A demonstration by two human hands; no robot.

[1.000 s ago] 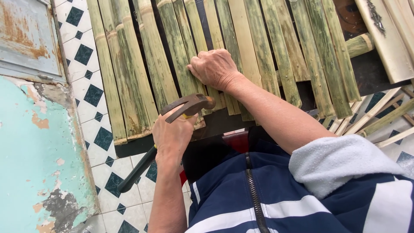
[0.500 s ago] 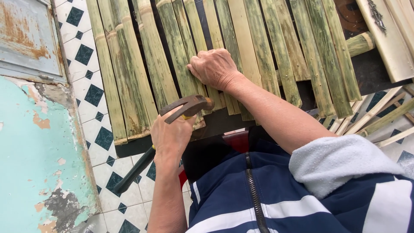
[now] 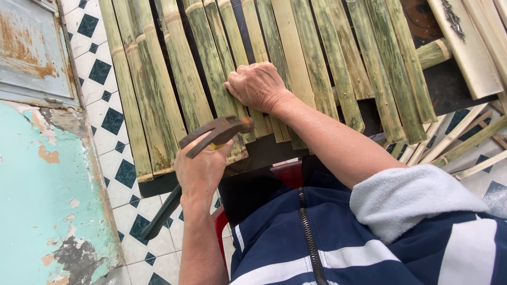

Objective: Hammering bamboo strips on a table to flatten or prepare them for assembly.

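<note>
My left hand (image 3: pixel 200 169) is shut on a claw hammer (image 3: pixel 217 134) just below its rusty head. The dark handle slants down to the left over the tiled floor. The hammer head hovers over the near ends of green bamboo slats (image 3: pixel 211 74), which lie side by side on a dark table (image 3: pixel 264 153). My right hand (image 3: pixel 257 85) rests knuckles up on the middle slats, fingers curled and pressing on them. It lies just beyond and to the right of the hammer head.
Loose pale bamboo strips (image 3: pixel 465 142) lie at the right on the floor. A pale plank (image 3: pixel 465 47) lies at the top right. A peeling turquoise wall (image 3: pixel 47 206) and a rusty metal panel (image 3: pixel 31 47) stand at the left beside white tiles with dark diamonds (image 3: pixel 113 121).
</note>
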